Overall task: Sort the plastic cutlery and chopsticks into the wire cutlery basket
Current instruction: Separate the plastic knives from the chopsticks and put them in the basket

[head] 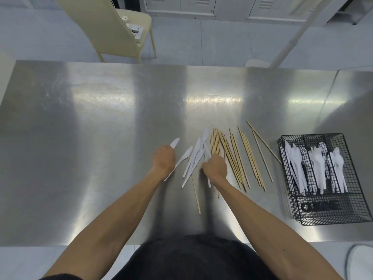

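Counter [101, 118] brushed steel, scuffed, glossy glare streaks. Knives [193, 158] white plastic, smooth, matt. Chopsticks [238, 158] pale bare wood, matt. Basket [343, 215] black coated wire mesh. Chair [113, 31] cream, smooth, leather-like.

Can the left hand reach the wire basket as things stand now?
Probably not easily: the wire basket stands far to the right, and the right hand lies between it and the left hand, which holds a white knife.
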A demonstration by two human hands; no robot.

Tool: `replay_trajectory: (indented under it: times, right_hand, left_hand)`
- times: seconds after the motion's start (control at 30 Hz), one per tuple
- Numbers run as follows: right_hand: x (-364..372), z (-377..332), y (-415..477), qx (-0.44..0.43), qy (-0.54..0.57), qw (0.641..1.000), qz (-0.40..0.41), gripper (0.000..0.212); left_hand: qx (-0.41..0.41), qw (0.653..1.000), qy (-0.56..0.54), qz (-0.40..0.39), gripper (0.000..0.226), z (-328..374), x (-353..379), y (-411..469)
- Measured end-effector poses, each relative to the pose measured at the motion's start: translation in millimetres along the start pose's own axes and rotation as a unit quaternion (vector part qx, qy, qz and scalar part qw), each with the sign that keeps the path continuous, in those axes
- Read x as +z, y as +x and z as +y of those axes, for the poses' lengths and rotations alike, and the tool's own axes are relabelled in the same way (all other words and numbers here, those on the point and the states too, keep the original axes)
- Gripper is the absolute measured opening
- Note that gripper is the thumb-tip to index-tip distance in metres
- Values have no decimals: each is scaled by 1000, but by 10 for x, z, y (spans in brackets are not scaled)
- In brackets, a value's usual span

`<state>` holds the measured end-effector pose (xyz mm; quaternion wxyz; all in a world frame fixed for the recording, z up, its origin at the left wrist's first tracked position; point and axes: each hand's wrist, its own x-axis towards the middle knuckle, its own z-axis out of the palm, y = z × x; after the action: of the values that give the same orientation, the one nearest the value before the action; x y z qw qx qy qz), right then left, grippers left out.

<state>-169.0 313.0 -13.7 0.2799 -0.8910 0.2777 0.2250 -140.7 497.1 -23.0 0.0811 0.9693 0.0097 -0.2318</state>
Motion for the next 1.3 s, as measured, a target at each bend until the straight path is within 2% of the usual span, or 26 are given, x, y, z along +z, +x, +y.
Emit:
replay_trajectory:
  times: [0.13, 0.27, 0.4, 0.57, 0.67, 0.83, 0.93, 1.1, 1.3]
  right_hand:
    - [0, 8, -9, 1, 2, 1000, 2, 24]
    - [-4, 10, -10, 0, 4, 1000, -1, 21]
    - [0, 18, -15, -7, 3, 1000, -4, 27]
    - [6, 21, -22, -6, -5, 1000, 1, 23]
    - [11, 27, -13, -11, -11, 1000, 1, 26]
    - [7, 25, -8, -10, -16, 1000, -5, 12]
    - [9, 26, 1, -18, -20, 999, -19, 12]
    - [18, 64, -62, -53, 65, 996, -10, 27]
    - [2, 120, -102, -64, 108, 992, -1, 19]
  left_hand:
    - [-2, 1000, 15, 11, 23, -39, 25, -36]
    - [-2, 1000, -17, 5, 26, -69, 40, -67]
    - [-20, 992, -121, -11, 26, -67, 79, -82]
    - [13, 983, -184, -20, 20, 88, 184, -138]
    - [2, 984, -178, -26, 26, 144, 213, -120]
    - [11, 989, -137, -55, 27, 193, 135, -70]
    - [22, 991, -125, -53, 27, 183, 121, -71]
    - [-2, 989, -148, -17, 30, 150, 101, -123]
    - [-12, 985, -172, -7, 27, 109, 200, -149]
